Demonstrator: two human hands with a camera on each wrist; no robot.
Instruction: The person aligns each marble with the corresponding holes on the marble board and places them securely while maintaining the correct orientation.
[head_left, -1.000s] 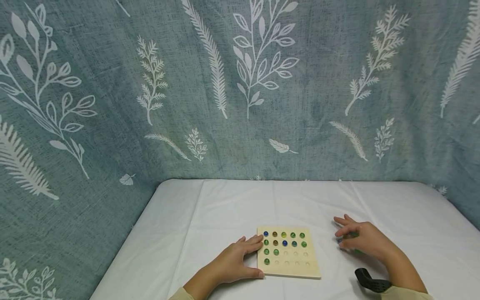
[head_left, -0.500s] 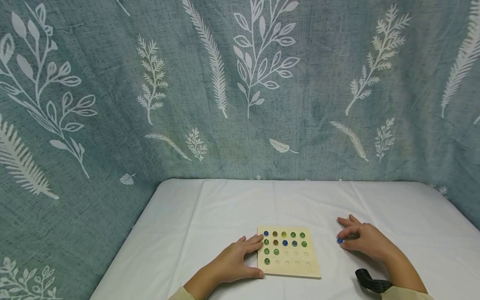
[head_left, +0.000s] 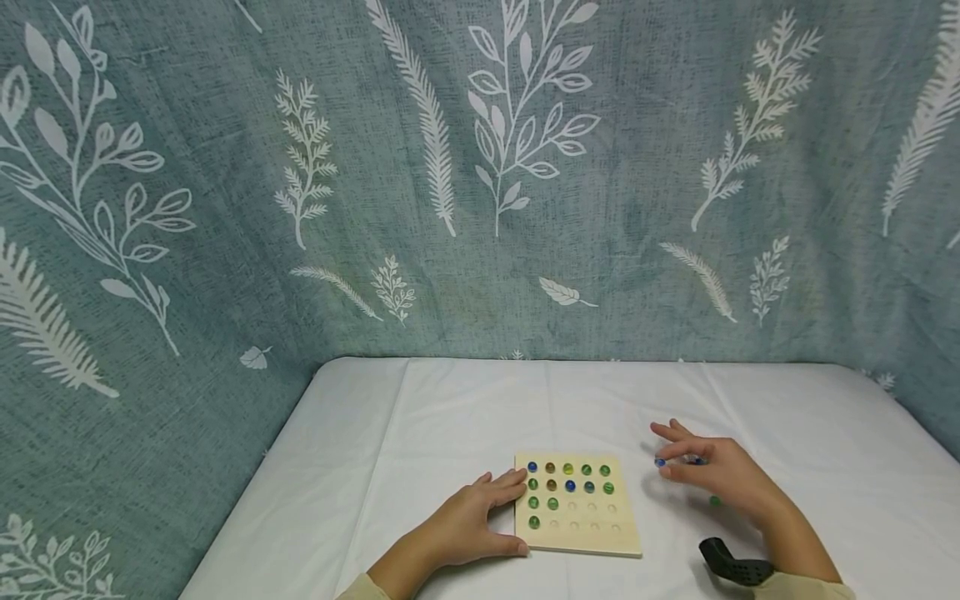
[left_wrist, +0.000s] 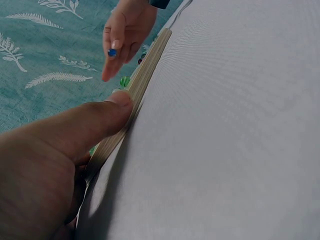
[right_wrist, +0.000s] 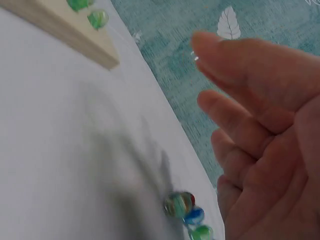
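Observation:
My left hand [head_left: 476, 521] rests against the near left corner of a pale wooden board [head_left: 592, 543], its thumb along the near edge and its fingers on the left edge. Glass marbles fill the board's two far rows; two green ones lie in the third row and one in the nearest, beside bare hollows. To the right of the board, my right hand [head_left: 716, 471] pinches a blue marble [head_left: 660, 462] between thumb and index finger, above the table. The left wrist view also shows this blue marble [left_wrist: 112, 52]. In the right wrist view the fingertips mostly hide it.
Loose marbles lie on the white cloth below the right hand, among them a multicoloured one [right_wrist: 177, 205], a blue one [right_wrist: 194, 216] and a green one [right_wrist: 202, 232]. A black device [head_left: 735, 567] sits at the right wrist. A patterned teal curtain [head_left: 450, 167] hangs behind the table.
My right hand has lifted the blue marble and moved away and to the left, uncovering loose marbles. My left hand and the board stay where they were.

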